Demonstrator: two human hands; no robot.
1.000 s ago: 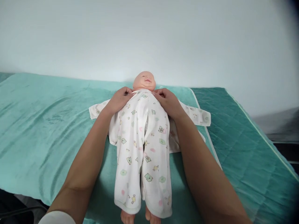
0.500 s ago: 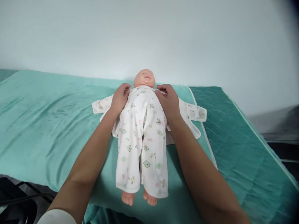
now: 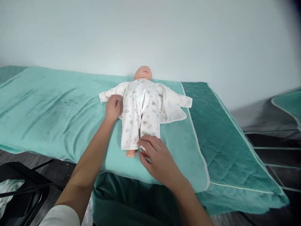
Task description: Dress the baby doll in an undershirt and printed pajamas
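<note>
A baby doll [image 3: 143,72] lies on its back with its head toward the wall. Printed white baby trousers [image 3: 141,106] cover it from the neck down. A small doll foot [image 3: 130,153] shows below one trouser leg; the other is mostly hidden by my right hand. Beneath lies a white baby jacket [image 3: 172,106], its sleeves spread to both sides. My left hand [image 3: 113,108] is beside the doll's body at the jacket's left part, fingers loosely bent, holding nothing visible. Over the other trouser hem, my right hand [image 3: 156,157] has its fingers apart.
A light green blanket [image 3: 58,103] covers the bed, with a darker quilted cover [image 3: 211,125] showing at right. The wall [image 3: 150,37] stands behind. A black chair [image 3: 25,179] is at lower left, and a metal rack [image 3: 277,157] at right.
Both hands have left the trouser top near the doll's neck. My right hand has come down to the trouser hem, my left hand to the doll's side. The view has shifted back.
</note>
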